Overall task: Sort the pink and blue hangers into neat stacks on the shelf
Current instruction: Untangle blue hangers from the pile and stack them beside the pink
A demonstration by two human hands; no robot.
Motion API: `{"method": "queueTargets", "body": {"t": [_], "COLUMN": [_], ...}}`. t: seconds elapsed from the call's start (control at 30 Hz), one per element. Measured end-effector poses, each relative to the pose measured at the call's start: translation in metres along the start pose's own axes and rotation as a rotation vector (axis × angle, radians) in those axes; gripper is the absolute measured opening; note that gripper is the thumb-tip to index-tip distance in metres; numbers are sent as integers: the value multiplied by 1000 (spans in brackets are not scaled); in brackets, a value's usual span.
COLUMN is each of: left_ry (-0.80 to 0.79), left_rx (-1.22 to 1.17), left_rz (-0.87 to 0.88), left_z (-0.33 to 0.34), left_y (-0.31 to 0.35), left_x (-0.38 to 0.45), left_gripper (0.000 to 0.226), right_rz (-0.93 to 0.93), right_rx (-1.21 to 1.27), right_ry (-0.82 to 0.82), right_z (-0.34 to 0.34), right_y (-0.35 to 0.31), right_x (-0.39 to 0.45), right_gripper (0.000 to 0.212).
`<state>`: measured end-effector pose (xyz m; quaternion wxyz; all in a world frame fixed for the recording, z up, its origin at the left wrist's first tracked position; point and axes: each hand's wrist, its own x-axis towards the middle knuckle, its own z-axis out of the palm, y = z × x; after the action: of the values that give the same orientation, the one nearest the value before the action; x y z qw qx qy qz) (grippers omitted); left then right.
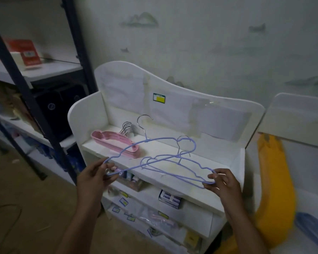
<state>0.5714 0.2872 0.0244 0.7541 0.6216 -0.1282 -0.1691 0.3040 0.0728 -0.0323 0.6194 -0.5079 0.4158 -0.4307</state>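
Note:
A neat stack of pink hangers (116, 143) lies at the left end of the white shelf top (218, 154), its metal hooks pointing toward the back panel. My left hand (95, 176) pinches the left tip of a blue hanger (154, 142) held tilted above the shelf, hook up. My right hand (222, 182) pinches the right tip of other blue hangers (174, 170) that lie low over the shelf's front edge, two by the look of it.
The white shelf unit has lower shelves with small boxes (170, 198) and packets. A dark metal rack (44, 110) stands at the left. A yellow object (275, 189) and more blue hangers (314, 228) sit at the right.

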Motion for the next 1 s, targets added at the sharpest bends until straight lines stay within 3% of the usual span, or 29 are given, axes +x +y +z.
{"method": "queueTargets", "body": {"t": [0.7,0.83,1.0], "left_ry": [-298,-338,-383], "left_rx": [107,124,175], "left_rz": [-118,-166,-187], "left_z": [76,77,82], "left_y": [-70,-84,-98], "left_x": [149,171,190], "left_gripper": [18,15,19], "right_rz": [178,154,77], "right_rx": [11,-191,-729], "right_ry": [312,395,416], "right_z": [20,18,16], "right_y": [78,94,97], "right_x": [66,70,71], "right_gripper": [11,9,14]}}
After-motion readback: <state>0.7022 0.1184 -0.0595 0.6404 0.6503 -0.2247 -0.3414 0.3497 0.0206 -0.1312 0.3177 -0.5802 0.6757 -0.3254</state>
